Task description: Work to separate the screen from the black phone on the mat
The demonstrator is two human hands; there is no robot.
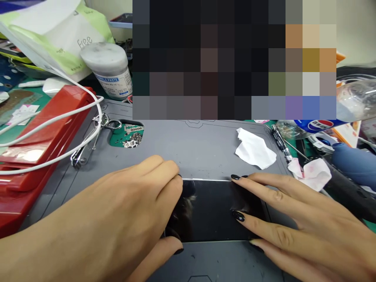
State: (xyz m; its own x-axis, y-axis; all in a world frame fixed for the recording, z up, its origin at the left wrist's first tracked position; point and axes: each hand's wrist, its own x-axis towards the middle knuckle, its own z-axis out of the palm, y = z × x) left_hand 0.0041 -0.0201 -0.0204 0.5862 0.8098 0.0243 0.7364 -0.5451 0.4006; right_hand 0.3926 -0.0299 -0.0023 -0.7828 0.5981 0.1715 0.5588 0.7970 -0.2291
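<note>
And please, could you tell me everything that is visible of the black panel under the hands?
The black panel looks like glossy glass: flat, dark, straight-edged, with blurred reflections and a bright line along its far edge. It appears to lie crosswise on the grey mat. The left hand covers its left end; the right hand touches its right part.

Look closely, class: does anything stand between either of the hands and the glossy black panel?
Nothing visible does. The left hand curls around the left end of the glossy black panel; the right hand has fingers over its right part. The white sheet lies beyond the far edge.
</note>
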